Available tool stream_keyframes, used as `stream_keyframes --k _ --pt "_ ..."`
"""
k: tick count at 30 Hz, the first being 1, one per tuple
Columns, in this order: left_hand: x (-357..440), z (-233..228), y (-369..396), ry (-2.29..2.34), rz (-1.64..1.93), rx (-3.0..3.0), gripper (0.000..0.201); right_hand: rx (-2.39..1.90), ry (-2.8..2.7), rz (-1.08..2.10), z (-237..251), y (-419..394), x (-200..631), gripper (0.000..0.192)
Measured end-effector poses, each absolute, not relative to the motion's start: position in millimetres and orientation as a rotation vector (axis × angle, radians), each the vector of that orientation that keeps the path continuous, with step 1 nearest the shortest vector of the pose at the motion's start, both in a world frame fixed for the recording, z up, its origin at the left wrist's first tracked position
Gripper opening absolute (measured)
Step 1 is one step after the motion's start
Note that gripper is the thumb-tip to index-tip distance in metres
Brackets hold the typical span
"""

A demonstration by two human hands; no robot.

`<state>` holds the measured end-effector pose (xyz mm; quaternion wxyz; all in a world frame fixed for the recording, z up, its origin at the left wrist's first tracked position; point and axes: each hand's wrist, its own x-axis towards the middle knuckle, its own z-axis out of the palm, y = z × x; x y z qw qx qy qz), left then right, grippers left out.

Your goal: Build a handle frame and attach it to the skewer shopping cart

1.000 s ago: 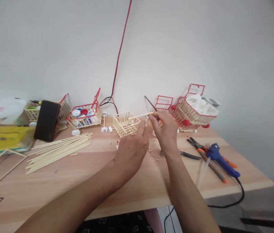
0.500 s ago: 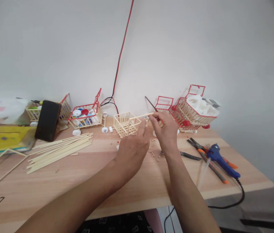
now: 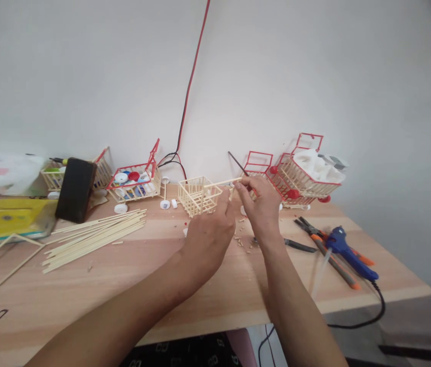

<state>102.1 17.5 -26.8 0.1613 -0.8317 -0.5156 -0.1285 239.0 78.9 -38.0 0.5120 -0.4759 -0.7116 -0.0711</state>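
A small cart basket of thin wooden sticks (image 3: 189, 200) stands mid-table near the wall. My left hand (image 3: 211, 232) is closed just in front of its right side, index finger pointing forward; what its curled fingers hold is hidden. A pale wooden stick (image 3: 223, 182) reaches from above the basket to my right hand (image 3: 260, 204), which pinches its end between thumb and fingers. Short sticks between the hands are partly covered. A dark thin rod (image 3: 237, 163) slants up behind my right hand; I cannot tell whether it is held.
Left lie loose wooden sticks (image 3: 99, 239), a phone (image 3: 75, 189) and a cart with bottle caps (image 3: 133, 182). Right are a filled red-trimmed cart (image 3: 307, 176), pliers (image 3: 328, 252), a blue glue gun (image 3: 353, 255) with its cord, and a black-handled tool (image 3: 299, 245). Stick scraps (image 3: 241, 242) lie near the hands.
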Motion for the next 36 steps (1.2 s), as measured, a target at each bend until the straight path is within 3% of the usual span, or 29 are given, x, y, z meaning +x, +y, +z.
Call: stream_keyframes --k 5,8,12,17,28,36 --pt "90.1 -35.2 11.7 -1.261 -0.638 -2.450 0.039 -1.148 -1.713 -0.180 -35.9 77.8 238.9 0.013" --pt "71.4 -36.1 5.9 -1.050 -1.130 -2.445 0.030 -1.142 -1.705 -0.169 -35.8 77.6 239.1 0.013" --pt "38.8 -33.1 14.4 -1.255 -1.567 -2.307 0.021 -1.128 -1.693 -0.158 -35.9 77.2 238.2 0.013" --pt "-0.8 -46.0 59.9 -1.483 -1.336 -2.450 0.026 -1.114 -1.671 -0.138 -36.3 77.7 236.6 0.013" --pt "-18.8 -59.5 117.9 -1.001 -1.004 -2.779 0.022 -1.119 -1.664 -0.144 -38.7 80.0 235.7 0.013" --pt "-16.2 -57.9 127.1 -0.869 -0.975 -2.815 0.019 -1.124 -1.671 -0.168 -38.6 79.5 235.7 0.016"
